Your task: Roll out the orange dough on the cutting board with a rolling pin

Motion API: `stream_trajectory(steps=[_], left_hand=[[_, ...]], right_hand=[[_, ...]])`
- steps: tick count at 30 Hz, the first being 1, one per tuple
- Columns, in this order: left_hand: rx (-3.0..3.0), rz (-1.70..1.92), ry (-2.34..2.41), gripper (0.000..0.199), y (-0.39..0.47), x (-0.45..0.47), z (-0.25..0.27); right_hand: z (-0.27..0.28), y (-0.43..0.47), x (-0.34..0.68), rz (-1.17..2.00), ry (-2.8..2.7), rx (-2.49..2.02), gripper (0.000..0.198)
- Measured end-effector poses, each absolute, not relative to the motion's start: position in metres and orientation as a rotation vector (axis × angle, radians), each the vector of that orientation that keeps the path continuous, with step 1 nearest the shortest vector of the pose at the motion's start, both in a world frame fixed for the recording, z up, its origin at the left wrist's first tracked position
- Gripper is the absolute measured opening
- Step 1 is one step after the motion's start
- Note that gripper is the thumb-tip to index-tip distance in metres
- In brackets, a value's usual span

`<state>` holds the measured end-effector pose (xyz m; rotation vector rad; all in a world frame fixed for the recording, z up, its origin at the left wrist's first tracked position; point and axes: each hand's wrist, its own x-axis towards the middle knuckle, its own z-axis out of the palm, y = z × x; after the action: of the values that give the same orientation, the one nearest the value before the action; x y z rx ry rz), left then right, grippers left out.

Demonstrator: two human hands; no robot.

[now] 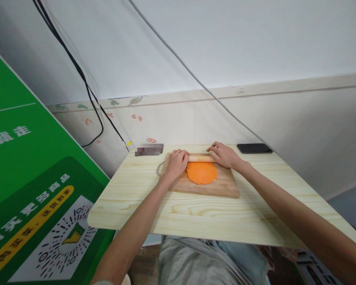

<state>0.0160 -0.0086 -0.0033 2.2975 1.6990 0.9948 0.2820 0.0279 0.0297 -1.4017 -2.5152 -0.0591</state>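
A wooden rolling pin (201, 158) lies crosswise near the far edge of a wooden cutting board (207, 190). My left hand (178, 161) is closed over its left end, and my right hand (221, 154) curls over its right end. Just on the near side of the pin, a flat, roughly round sheet of orange dough (202, 173) is spread on the board. The pin meets the dough's far edge; whether it presses on it I cannot tell. A metal ring handle (159, 168) sticks out at the board's left side.
The board rests on a pale wood-grain table (127, 202) against the wall. A black phone (254, 148) lies at the back right, and a blurred-out flat item (149, 149) at the back left. A green printed panel (47, 158) stands left of the table; cables (77, 65) hang along the wall.
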Motion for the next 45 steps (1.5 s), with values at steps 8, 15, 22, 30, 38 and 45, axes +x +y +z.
stream_trajectory(steps=[8,15,22,30,38,45], left_hand=[[2.411,0.618,1.750,0.038,0.014,0.014,0.009],[2.509,0.624,1.733,0.036,0.019,0.013,-0.002],[2.609,0.711,1.548,0.048,-0.011,0.007,-0.007],[2.601,0.790,1.542,0.057,-0.073,0.004,-0.005],[2.648,0.539,1.664,0.068,-0.062,0.005,-0.003],[2.488,0.363,1.812,0.073,0.008,0.019,0.009]], right_hand=[[0.023,0.034,0.281,-0.090,-2.549,-1.458,0.052],[0.012,0.023,0.280,-0.195,-2.448,-1.560,0.055],[0.002,-0.014,0.277,-0.230,-2.378,-1.476,0.054],[-0.011,-0.077,0.278,-0.200,-2.284,-1.345,0.063],[-0.005,-0.061,0.280,-0.278,-2.396,-1.421,0.073],[0.024,0.005,0.267,-0.284,-2.500,-1.643,0.062]])
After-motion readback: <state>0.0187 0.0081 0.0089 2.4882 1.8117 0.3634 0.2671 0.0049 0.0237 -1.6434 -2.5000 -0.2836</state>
